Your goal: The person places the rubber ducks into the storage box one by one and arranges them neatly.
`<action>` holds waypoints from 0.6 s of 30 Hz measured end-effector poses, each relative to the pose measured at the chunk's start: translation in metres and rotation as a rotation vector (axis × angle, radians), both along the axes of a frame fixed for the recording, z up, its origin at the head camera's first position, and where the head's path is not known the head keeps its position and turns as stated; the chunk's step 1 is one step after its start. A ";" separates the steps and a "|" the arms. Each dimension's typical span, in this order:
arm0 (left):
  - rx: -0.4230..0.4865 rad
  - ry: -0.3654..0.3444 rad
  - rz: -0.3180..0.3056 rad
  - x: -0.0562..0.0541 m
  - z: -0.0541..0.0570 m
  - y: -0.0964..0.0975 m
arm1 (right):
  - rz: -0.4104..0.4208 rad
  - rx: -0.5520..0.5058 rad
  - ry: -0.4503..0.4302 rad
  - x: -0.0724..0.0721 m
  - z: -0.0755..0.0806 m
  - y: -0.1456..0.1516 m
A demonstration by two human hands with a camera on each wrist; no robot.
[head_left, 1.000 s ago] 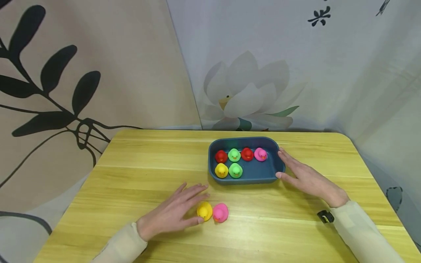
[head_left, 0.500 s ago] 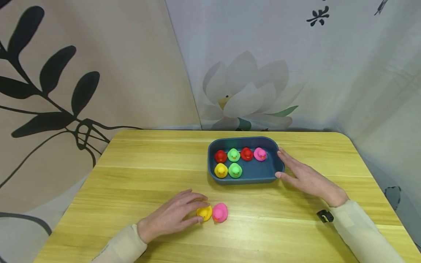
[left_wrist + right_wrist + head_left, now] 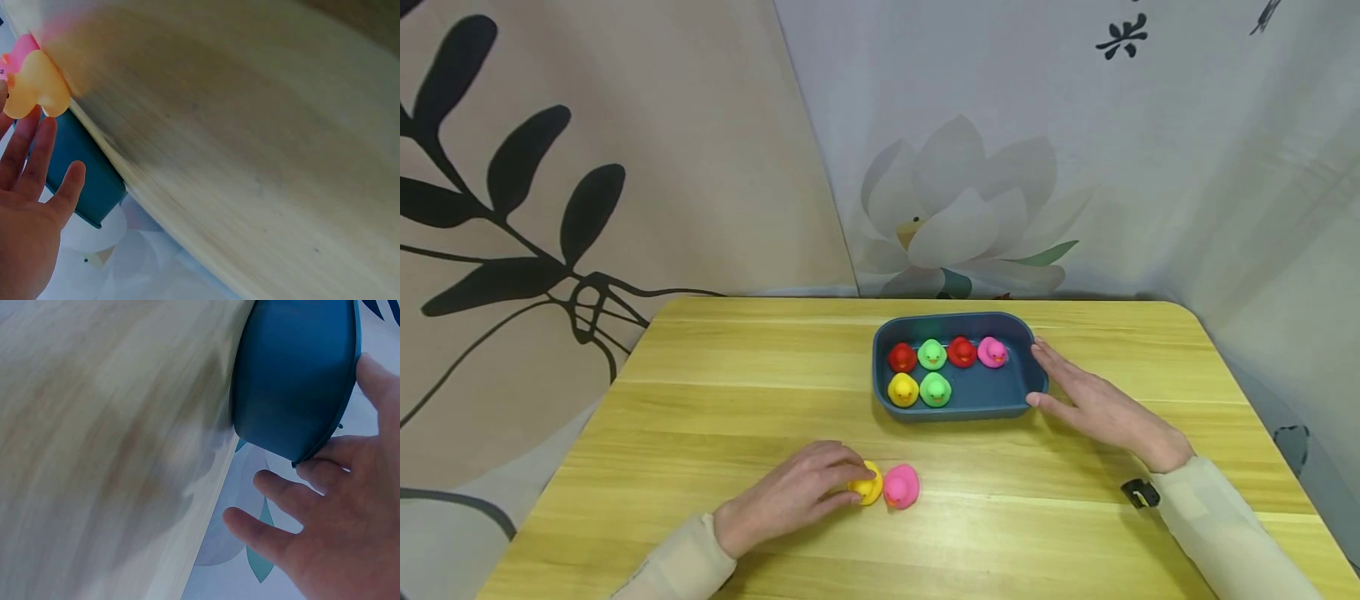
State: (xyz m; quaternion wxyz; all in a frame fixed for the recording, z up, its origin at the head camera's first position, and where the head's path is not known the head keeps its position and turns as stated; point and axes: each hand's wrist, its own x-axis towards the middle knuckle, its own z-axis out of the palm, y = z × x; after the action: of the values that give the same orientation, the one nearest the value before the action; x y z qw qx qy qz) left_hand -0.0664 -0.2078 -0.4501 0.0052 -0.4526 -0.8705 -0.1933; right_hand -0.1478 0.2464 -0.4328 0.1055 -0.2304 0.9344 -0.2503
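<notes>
My left hand pinches a yellow rubber duck between thumb and fingers near the front of the table. Up close in the left wrist view, the fingertips meet the side of that duck. Right beside it on the tabletop is a pink rubber duck. With fingers extended, my right hand rests against the right end of a dark blue tray. In the right wrist view the thumb and fingers touch the tray's rim.
Inside the tray, a back row holds a red duck, a green duck, another red duck and a pink duck. In front of them sit a yellow duck and a green duck. A printed curtain hangs behind the wooden table.
My left fingers, spread above the yellow duck a second ago, have lowered and curled in around it. The right hand and the tray stay where they were.
</notes>
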 end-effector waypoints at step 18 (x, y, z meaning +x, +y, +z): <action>0.129 -0.066 0.101 0.000 0.016 0.006 | 0.003 -0.008 0.010 0.000 -0.003 0.000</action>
State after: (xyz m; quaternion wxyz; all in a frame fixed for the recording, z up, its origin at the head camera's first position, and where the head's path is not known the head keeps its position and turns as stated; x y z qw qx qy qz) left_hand -0.0664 -0.2014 -0.4340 0.0153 -0.4003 -0.8776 -0.2635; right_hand -0.1481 0.2468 -0.4353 0.1003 -0.2333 0.9337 -0.2526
